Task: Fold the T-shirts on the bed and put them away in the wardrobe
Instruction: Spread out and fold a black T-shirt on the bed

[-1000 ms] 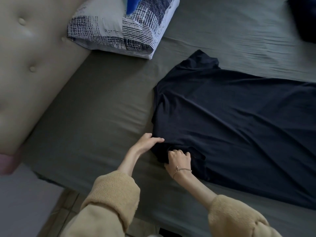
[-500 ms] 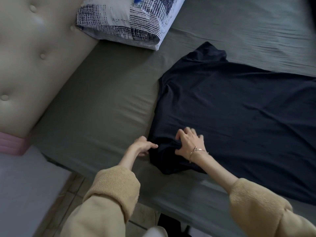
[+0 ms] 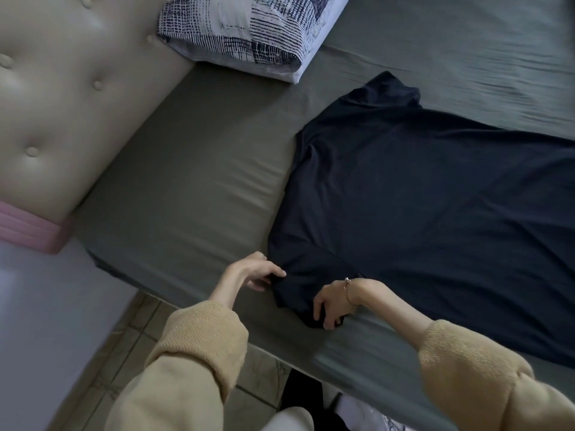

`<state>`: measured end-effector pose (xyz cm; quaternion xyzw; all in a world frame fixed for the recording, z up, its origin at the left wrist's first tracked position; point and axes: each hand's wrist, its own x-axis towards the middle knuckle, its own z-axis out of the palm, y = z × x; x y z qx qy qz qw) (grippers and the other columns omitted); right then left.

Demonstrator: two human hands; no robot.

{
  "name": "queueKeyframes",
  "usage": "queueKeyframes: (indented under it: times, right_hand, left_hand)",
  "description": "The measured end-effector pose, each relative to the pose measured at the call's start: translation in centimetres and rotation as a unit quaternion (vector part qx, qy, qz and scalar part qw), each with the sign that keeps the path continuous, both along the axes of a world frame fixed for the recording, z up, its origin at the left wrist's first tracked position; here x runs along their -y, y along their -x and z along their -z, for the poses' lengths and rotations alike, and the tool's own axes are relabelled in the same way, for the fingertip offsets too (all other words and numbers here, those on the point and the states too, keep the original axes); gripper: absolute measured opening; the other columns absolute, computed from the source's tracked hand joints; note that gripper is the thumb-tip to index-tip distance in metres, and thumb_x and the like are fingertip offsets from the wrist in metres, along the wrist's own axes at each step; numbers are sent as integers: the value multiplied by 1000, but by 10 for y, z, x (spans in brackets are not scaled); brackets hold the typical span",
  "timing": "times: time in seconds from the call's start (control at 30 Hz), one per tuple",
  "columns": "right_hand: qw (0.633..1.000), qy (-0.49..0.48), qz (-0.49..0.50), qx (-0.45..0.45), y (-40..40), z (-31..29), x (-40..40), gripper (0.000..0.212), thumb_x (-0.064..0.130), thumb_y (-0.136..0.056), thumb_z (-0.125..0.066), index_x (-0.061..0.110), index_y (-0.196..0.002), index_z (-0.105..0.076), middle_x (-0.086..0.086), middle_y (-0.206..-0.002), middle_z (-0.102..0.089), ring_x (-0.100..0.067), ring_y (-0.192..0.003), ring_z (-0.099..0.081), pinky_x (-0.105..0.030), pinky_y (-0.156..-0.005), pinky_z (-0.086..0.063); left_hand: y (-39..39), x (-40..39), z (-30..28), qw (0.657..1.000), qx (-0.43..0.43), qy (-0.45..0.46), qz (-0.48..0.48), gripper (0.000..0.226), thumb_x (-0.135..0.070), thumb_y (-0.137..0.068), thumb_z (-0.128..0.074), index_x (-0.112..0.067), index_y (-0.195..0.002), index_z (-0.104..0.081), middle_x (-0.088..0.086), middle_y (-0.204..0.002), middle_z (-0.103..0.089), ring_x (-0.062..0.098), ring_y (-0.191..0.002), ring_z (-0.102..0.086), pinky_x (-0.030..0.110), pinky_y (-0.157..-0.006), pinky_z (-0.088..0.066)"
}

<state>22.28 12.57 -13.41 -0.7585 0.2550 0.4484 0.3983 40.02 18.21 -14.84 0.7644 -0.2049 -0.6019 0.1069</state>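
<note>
A dark navy, soft-knit T-shirt [image 3: 429,213] is spread flat on the grey-green fitted sheet of the bed [image 3: 193,188], its collar end turned toward the padded beige buttoned headboard [image 3: 62,104] and its body running off to the right of the view. A white pillow printed with a dark blue grid pattern [image 3: 249,32] lies above it, well apart from the cloth. The near sleeve [image 3: 298,293] is gathered at the bed's near edge, and it is there that both hands are engaged. The left hand [image 3: 252,272] is seen with thumb and fingertips closed on the edge of the sleeve cloth in a pinching grip. The right hand [image 3: 329,306], a thin bracelet at its wrist, is curled over the sleeve's hem, with dark fabric caught under the bent fingers, so its grip is likewise grasping the sleeve. Both forearms are covered by mustard-yellow knitted sleeves [image 3: 199,343].

The step in hand is judged to be the first fold, or the straightening that precedes it: the sleeve is being taken up so that it can be laid inward across the body. The task is judged barely begun, since the shirt is otherwise unfolded and no wardrobe is in view. For the next move, the sleeve and near side would need to be lifted together and carried over toward the middle, the cloth kept taut between the two grips so that a straight crease is formed
</note>
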Motion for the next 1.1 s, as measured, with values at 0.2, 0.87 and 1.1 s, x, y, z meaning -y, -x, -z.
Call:
queueKeyframes:
  times: [0.2, 0.87, 1.1]
  right_hand:
    - [981, 187, 44, 40, 9, -11, 7, 25, 36, -71, -75, 25, -86, -58, 5, -89, -57, -12, -85, -61, -24, -66, -44]
    - [897, 143, 414, -67, 30, 5, 7, 31, 17, -76, -76, 13, -70, -46, 1, -65, -54, -17, -53, -59, -29, -59, -55]
    - [908, 28, 417, -22, 37, 2, 17, 24, 1, -91, -53, 6, -68, -49, 1, -34, -55, -9, -31, -55, -14, -32, -42]
  left_hand:
    - [-1, -11, 7, 1000, 0, -1, -2, 33, -9, -83, -70, -12, -109, -49, -2, -81, -60, 8, -68, -57, 20, -64, -46]
    - [12, -11, -7, 996, -78, -33, 43, 47, 3, -75, -74, -5, -114, -49, 4, -96, -65, 12, -82, -66, 18, -60, -55]
    - [19, -14, -1, 996, 55, 60, 32, 22, -27, -98, -49, -12, -82, -49, 1, -63, -61, 9, -49, -58, 21, -49, -38]
